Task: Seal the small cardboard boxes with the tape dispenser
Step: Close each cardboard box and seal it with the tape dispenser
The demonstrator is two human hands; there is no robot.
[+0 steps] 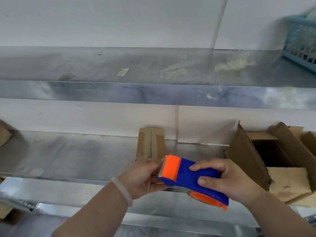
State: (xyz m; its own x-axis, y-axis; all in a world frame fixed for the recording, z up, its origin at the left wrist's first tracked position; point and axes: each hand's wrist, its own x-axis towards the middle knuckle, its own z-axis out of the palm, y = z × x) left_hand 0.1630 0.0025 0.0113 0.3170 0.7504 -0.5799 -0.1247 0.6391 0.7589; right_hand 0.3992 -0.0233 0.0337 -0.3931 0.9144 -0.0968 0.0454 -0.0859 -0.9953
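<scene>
Over the worktop's near edge, the right hand wraps tight round the blue tape dispenser. The left hand pinches its orange end. Farther back stands a small shut box, with an open box to its right.

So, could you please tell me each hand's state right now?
Left hand: grips the tape dispenser at its orange end.
Right hand: grips its blue body.

One head-worn wide-angle view, facing forward and down. Close, low centre: left hand and right hand; wall just beyond.
</scene>
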